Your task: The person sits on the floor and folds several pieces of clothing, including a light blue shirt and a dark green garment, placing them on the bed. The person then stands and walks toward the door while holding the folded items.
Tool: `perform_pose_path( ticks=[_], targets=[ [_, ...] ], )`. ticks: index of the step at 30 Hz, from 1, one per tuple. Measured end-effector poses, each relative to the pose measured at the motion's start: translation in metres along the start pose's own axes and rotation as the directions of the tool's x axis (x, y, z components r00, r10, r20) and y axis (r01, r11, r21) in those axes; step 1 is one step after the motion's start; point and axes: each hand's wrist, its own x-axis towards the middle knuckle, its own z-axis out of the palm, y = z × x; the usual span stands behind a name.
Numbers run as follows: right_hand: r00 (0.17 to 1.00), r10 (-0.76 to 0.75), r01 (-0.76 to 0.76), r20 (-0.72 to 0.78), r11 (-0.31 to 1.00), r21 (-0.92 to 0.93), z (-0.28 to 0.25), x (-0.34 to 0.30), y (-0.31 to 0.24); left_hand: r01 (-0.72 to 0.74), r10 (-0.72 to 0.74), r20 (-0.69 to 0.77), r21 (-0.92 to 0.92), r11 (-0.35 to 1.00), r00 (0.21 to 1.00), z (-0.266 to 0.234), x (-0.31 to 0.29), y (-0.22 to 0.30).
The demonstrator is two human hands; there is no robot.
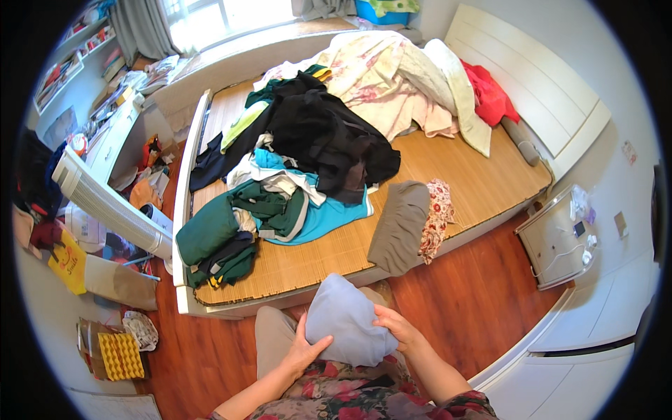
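A light blue piece of folded cloth (348, 318) is held above my lap, bunched into a rounded bundle; what kind of garment it is does not show. On its left side my left hand (305, 348) grips it, thumb on top and fingers partly hidden. My right hand (395, 326) pinches its right edge. Just beyond, at the near edge of the bed, lie a folded grey-brown garment (399, 227) with a gathered edge and, against its right side, a red-and-cream floral cloth (437, 217).
A heap of clothes covers the bed's left part: black garments (308, 126), a turquoise one (336, 220) and dark green ones (210, 234). A floral quilt (378, 70) lies at the back. A white tower fan (112, 203) stands left; a bedside cabinet (556, 241) is right.
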Motion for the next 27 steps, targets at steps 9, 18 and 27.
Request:
perform_pose_path(
  ticks=[9, 18, 27],
  targets=[
    [0.984, -0.143, 0.124, -0.109, 0.978, -0.166, -0.021, 0.013, -0.058, 0.290, -0.185, 0.269, -0.430, 0.855, 0.945, 0.022, 0.046, 0.047],
    [0.358, -0.883, -0.575, -0.302, 0.046, -0.817, -0.164, 0.105, -0.166, 0.381, -0.305, 0.230, -0.525, 0.761, 0.924, 0.025, 0.064, 0.055],
    [0.916, -0.381, -0.324, -0.126, -0.516, -0.793, -0.206, 0.156, -0.155, 0.402, -0.341, 0.213, -0.546, 0.735, 0.915, 0.015, 0.089, 0.047]
  ],
)
